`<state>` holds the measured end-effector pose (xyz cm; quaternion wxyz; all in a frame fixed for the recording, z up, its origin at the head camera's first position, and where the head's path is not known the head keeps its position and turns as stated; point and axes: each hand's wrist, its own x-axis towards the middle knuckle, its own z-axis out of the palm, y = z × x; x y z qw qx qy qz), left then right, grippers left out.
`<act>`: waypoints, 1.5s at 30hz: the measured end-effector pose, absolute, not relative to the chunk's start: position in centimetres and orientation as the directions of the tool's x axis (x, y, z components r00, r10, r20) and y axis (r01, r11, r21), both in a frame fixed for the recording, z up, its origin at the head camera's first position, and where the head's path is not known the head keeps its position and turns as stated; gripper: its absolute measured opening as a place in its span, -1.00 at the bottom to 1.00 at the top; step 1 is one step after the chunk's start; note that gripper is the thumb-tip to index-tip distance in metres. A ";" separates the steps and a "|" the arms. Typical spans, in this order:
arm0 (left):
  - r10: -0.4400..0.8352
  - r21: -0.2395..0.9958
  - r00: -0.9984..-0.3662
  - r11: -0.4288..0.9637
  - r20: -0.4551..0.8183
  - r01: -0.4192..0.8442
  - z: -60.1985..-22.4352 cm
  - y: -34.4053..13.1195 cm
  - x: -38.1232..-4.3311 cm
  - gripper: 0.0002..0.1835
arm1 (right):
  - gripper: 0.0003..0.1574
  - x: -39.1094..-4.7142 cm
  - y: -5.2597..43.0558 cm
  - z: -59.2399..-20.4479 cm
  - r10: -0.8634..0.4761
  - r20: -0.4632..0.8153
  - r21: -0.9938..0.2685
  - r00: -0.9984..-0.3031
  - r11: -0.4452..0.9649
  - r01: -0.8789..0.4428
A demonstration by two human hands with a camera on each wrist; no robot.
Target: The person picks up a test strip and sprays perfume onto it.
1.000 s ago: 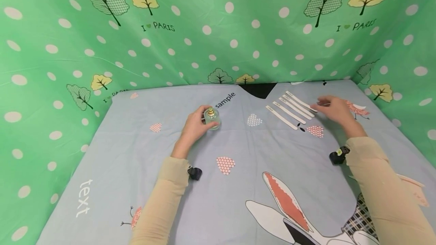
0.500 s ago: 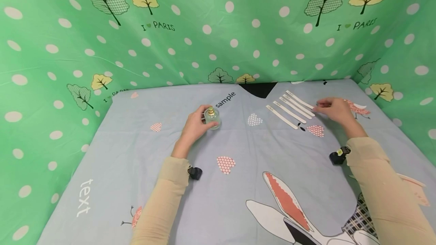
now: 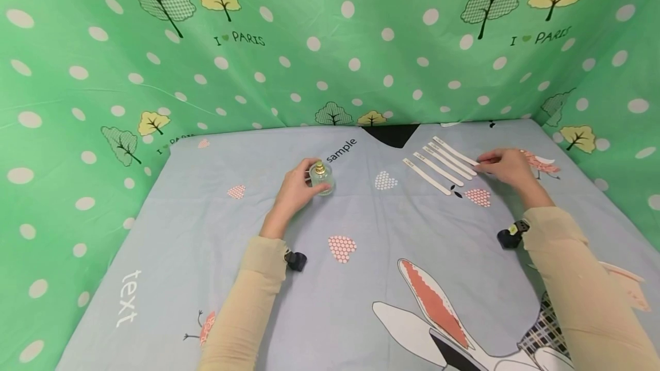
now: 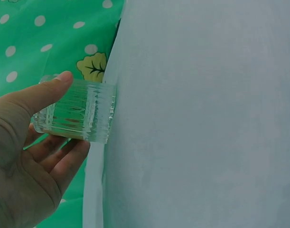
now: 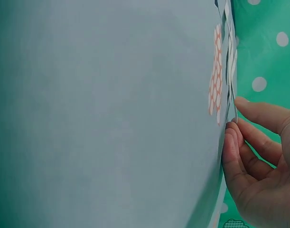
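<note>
My left hand (image 3: 295, 192) grips a clear glass perfume bottle (image 3: 322, 181) with a gold spray top, upright near the middle of the cloth. In the left wrist view, thumb and fingers wrap the ribbed glass (image 4: 95, 111) from opposite sides. Several white paper test strips lie side by side at the back right, printed ends pointing away. At the near end of the rearmost strip (image 3: 454, 151), my right hand (image 3: 507, 168) pinches it between thumb and fingers. The right wrist view shows this hand (image 5: 263, 166) low at the cloth, the thin strip edge between its fingertips.
A blue-grey printed cloth (image 3: 206, 245) covers the table, with hearts, a rabbit and lettering on it. Behind and at both sides hangs a green polka-dot curtain (image 3: 289, 16). A small black camera (image 3: 295, 261) sits on the left wrist, another camera (image 3: 509, 239) on the right.
My right hand's fingertips have shifted slightly and closed on the rearmost strip's end. The left hand and the bottle have stayed in place.
</note>
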<state>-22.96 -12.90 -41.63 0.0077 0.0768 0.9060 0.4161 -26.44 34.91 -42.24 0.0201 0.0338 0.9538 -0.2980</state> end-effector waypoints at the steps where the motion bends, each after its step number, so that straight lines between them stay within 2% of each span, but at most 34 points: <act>1: 0.145 0.757 -0.988 0.640 0.050 0.132 -41.6 -12.9 -23.0 -0.28 | -0.48 -26.5 34.9 -42.3 0.054 -0.058 -0.567 -0.997 0.820 0.077; 18: 0.142 0.768 -0.989 0.628 0.047 0.127 -41.8 -12.9 -23.0 -0.27 | -0.58 -26.6 34.3 -42.3 0.069 -0.061 -0.546 -0.996 0.833 0.091; 31: 0.134 0.772 -0.990 0.624 0.045 0.120 -41.9 -12.8 -23.0 -0.27 | -0.55 -26.5 34.4 -42.1 0.064 -0.059 -0.541 -0.996 0.836 0.086; 45: 0.120 0.786 -0.991 0.605 0.064 0.124 -42.1 -12.8 -23.1 -0.30 | -0.53 -26.3 34.2 -41.6 0.131 -0.087 -0.590 -0.988 0.792 0.157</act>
